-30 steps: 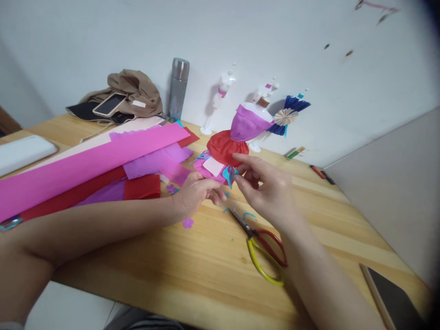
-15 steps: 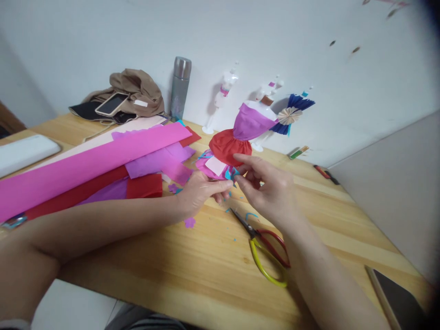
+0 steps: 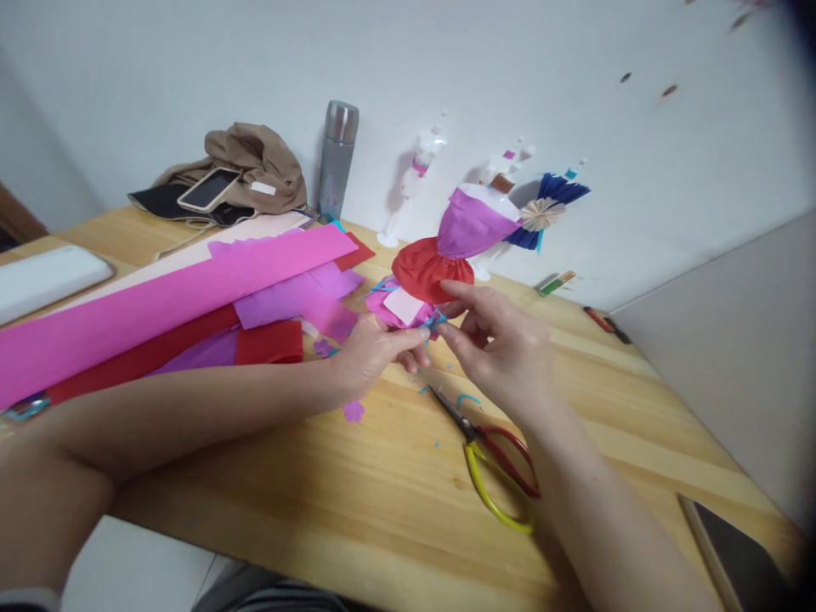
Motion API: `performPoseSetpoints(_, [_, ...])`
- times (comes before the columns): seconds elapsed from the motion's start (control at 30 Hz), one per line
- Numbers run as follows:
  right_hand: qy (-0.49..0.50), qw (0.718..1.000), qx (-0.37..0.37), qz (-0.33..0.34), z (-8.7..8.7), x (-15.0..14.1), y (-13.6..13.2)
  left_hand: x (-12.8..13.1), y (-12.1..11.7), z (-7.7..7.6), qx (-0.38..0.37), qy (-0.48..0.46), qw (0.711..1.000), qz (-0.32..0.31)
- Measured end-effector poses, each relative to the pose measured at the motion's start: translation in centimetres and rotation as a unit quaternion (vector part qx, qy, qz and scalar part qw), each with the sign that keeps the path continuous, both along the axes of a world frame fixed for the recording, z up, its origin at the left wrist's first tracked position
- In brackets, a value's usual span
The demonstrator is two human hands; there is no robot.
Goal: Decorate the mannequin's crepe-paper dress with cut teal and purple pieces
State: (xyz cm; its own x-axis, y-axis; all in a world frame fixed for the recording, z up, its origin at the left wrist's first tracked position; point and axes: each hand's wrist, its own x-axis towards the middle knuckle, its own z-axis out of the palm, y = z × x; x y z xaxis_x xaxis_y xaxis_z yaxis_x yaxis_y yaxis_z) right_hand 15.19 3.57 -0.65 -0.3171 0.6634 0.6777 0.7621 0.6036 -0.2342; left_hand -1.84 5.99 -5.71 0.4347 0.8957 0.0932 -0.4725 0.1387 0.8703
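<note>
A small dress-form mannequin (image 3: pixel 488 200) leans over the table in a purple paper bodice (image 3: pixel 475 225) and a red paper skirt (image 3: pixel 428 268). Below the red layer shows a pink paper hem (image 3: pixel 379 303) with a pale pink square (image 3: pixel 403 306) on it. My left hand (image 3: pixel 373 353) supports that hem from below, its thumb pressed on the edge. A blue paper piece (image 3: pixel 437 320) lies at the hem, pinched between my right hand's (image 3: pixel 501 340) thumb and fingers. The right index finger touches the red skirt. Scissors (image 3: pixel 475 438) with red and yellow handles lie below the hands.
Pink, purple and red paper sheets (image 3: pixel 191 310) spread across the left. At the back stand a grey flask (image 3: pixel 338 161), a white mannequin (image 3: pixel 421 161) and a blue pleated dress (image 3: pixel 554 204). A dark phone-like device (image 3: pixel 733 548) lies front right; purple paper flowers (image 3: pixel 353 411) and blue scraps lie about.
The mannequin and both hands appear slightly further right, along with a small view shift. The blue piece now sits flatter against the hem under my fingertips.
</note>
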Motion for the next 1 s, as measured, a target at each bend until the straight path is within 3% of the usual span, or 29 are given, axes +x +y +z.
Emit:
performPoseSetpoints(0.5, [0.038,0.999,-0.004,-0.014,0.6,-0.7,-0.5,-0.1,-0.3,0.6,-0.053,-0.028,0.998,-0.025])
performPoseSetpoints(1.0, [0.005,0.999,-0.019,0.036,0.8,-1.2,-0.6,-0.2,-0.3,0.3,-0.058,-0.031,0.997,-0.043])
